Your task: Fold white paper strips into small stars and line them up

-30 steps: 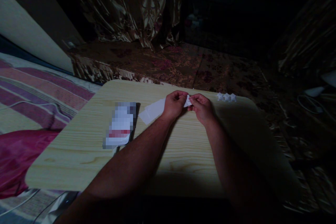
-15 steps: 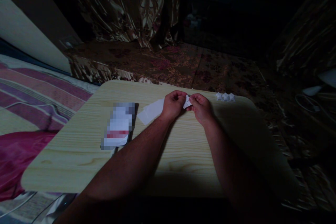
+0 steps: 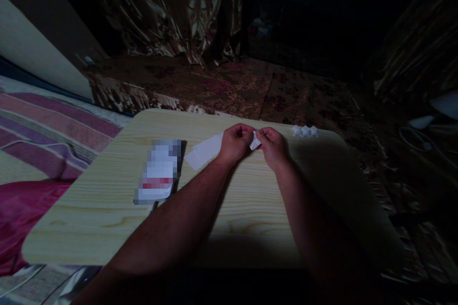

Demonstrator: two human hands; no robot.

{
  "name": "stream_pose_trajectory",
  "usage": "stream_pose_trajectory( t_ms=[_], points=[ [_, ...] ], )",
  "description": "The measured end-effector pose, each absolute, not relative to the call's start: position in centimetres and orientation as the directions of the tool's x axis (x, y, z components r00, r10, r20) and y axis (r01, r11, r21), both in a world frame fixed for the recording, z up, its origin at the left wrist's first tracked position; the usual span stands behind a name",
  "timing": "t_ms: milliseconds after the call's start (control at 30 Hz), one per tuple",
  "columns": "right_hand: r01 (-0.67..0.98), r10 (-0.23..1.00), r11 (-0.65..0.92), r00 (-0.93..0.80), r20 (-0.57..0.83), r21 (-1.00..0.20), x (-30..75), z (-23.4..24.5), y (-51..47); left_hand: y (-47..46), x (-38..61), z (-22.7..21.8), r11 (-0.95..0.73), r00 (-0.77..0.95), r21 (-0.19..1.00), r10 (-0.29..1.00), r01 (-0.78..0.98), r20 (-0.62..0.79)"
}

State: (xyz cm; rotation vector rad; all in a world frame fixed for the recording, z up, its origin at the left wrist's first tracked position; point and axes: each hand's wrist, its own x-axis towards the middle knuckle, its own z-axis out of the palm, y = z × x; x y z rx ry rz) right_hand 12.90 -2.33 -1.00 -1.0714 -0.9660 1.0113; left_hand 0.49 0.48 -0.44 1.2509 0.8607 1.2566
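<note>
Between my two hands is a small folded piece of white paper (image 3: 255, 142), partly covered by fingers. My left hand (image 3: 236, 143) pinches its left side, and my right hand (image 3: 272, 145) grips its right side with thumb and fingers. Flat white paper strips (image 3: 203, 152) lie on the table just left of my left hand, partly hidden behind it. Three white folded paper stars (image 3: 305, 131) stand in a row near the far edge, to the right of my right hand.
The pale wood-grain table (image 3: 250, 219) has rounded corners. A phone (image 3: 157, 171) with a blurred screen lies on its left part, a cable at its lower end. A bed with a striped cover (image 3: 71, 124) is at the left, patterned curtains (image 3: 200, 14) behind.
The white paper between my fingers has turned a little and shows a different face. My hands stay in nearly the same place; the whole view has shifted slightly.
</note>
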Motion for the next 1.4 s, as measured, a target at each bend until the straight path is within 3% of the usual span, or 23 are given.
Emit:
stream_pose_trajectory(
  t_ms=[1400],
  points=[
    [-0.067, 0.904, 0.245, 0.376, 0.203, -0.967, 12.48, -0.36, -2.68, 0.26, 0.38, 0.19, -0.039, 0.179, 0.957, 0.979, -0.287, 0.093]
  ],
)
